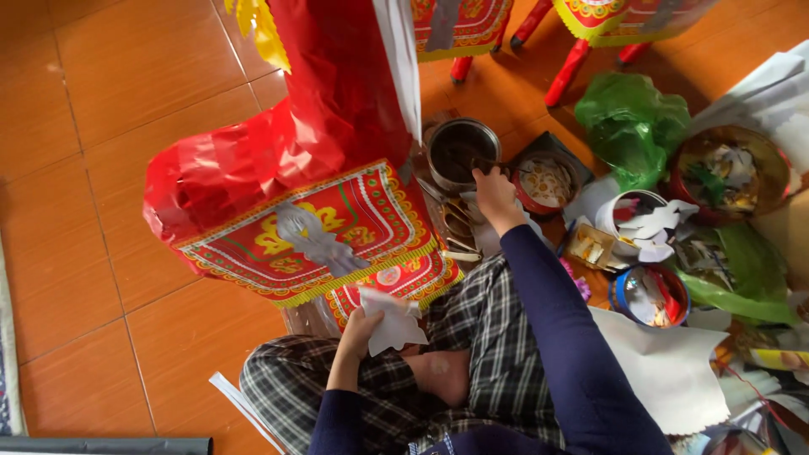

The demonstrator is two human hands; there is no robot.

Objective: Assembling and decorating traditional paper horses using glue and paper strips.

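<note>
The white paper cut-out (393, 323) is held in the left hand (361, 331), fingers closed on its lower edge, just below the patterned saddle panel (337, 227) of the red paper horse figure (278, 160). The right hand (495, 192) reaches forward to the rim of the dark metal pot (461, 152), fingertips pinched, apparently on a small tool; what it grips cannot be told. The saddle panel already carries a silver cut-out figure (316, 238) and yellow ornaments, so decoration appears partly complete; the white piece is not yet attached. Beside the pot stand a red-rimmed bowl (543, 181), a blue-rimmed tin (649, 295) of scraps, and a green plastic bag (632, 122) on the orange tiled floor (101, 126).
</note>
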